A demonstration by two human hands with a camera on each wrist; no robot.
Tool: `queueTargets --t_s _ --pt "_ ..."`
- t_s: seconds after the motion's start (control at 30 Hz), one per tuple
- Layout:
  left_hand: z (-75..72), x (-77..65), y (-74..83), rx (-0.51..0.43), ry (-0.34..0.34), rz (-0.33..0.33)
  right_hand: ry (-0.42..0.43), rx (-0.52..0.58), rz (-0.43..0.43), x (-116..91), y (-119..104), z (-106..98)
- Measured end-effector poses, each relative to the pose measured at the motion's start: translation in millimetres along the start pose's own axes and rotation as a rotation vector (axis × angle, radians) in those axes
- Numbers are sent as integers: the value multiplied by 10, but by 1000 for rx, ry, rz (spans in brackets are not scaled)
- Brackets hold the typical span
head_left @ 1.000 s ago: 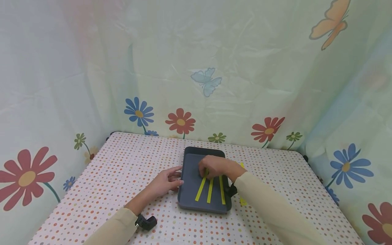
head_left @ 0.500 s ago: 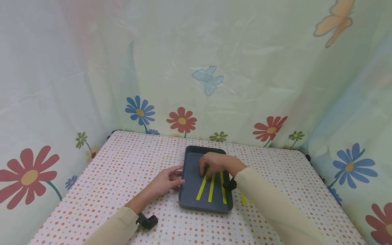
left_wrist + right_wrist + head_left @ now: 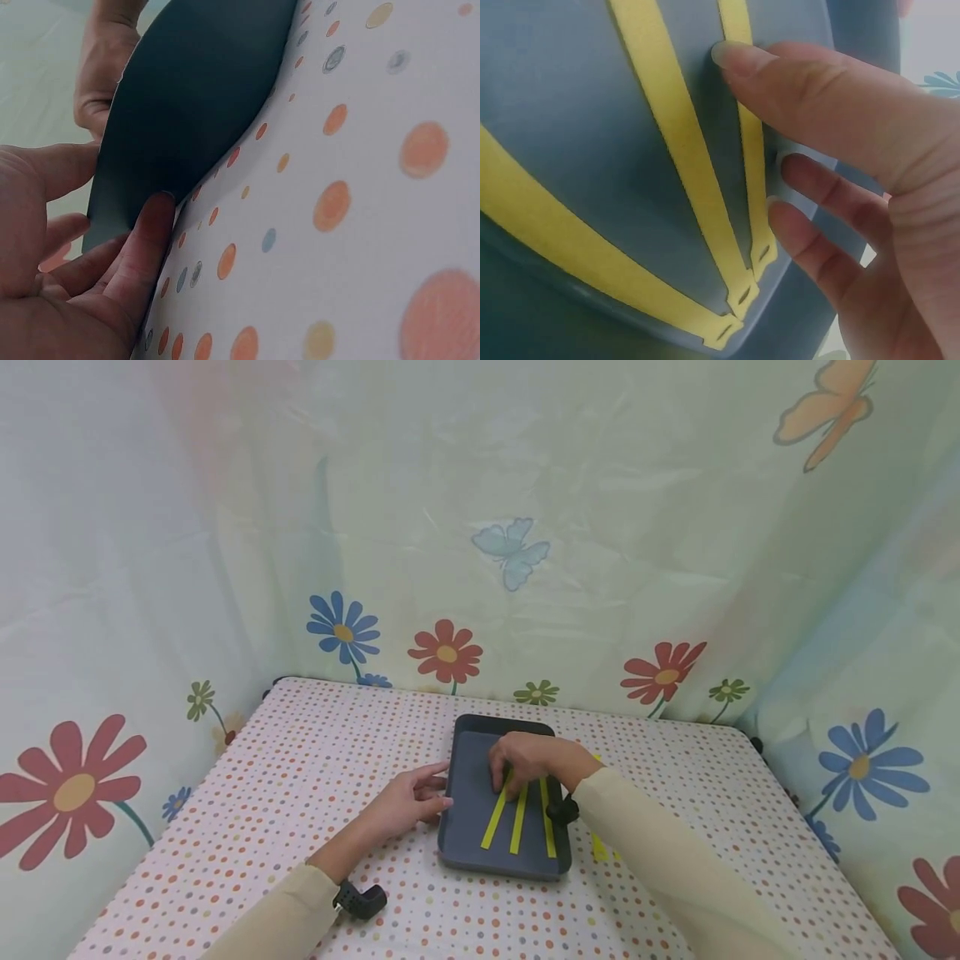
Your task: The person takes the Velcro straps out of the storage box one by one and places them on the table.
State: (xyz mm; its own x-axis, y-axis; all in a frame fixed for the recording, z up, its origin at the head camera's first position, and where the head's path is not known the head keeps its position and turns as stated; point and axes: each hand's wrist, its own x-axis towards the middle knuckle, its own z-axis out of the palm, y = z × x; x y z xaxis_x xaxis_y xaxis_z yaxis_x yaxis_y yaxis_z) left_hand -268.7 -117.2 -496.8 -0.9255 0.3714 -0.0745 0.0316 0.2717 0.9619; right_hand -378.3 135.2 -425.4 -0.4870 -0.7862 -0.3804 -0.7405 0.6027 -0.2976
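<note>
A dark grey rectangular tray [image 3: 461, 814] lies on the table with three flat yellow strips, notched and slotted at one end. My right hand [image 3: 525, 757] is over it, around the far part of the left strip [image 3: 495, 821]. In the right wrist view the thumb [image 3: 739, 58] overlaps a strip [image 3: 754, 165], and two fingertips are on its other side; the index fingertip is hidden behind the thumb. The middle strip [image 3: 518, 827] and right strip [image 3: 549, 827] fan out beside it. My left hand [image 3: 405, 800] rests fingertips against the tray's outer wall [image 3: 187, 90].
More yellow strips [image 3: 598, 850] lie on the table right of the tray, partly hidden by my right forearm. A dotted cloth [image 3: 360, 727] covers the table. Behind it hangs a curtain [image 3: 375, 527] with flowers and butterflies. Black wrist cameras are strapped to both wrists.
My right hand's fingers have loosened and spread a little over the strip. The left hand stays at the tray's wall. The head view has shifted slightly.
</note>
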Motion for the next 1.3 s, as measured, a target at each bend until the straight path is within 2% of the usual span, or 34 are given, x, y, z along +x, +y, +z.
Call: queueTargets --t_s 0.27,0.47,1.0,1.3 --pt "-2 -10 13 -8 6 3 -18 -25 47 40 -23 6" --pt "13 0 13 -21 6 15 -31 -54 17 40 -18 -1" --pt "8 1 11 -32 0 8 -47 -62 11 63 -60 4" --pt "2 2 27 -42 1 2 -50 -124 -23 166 -236 -28"
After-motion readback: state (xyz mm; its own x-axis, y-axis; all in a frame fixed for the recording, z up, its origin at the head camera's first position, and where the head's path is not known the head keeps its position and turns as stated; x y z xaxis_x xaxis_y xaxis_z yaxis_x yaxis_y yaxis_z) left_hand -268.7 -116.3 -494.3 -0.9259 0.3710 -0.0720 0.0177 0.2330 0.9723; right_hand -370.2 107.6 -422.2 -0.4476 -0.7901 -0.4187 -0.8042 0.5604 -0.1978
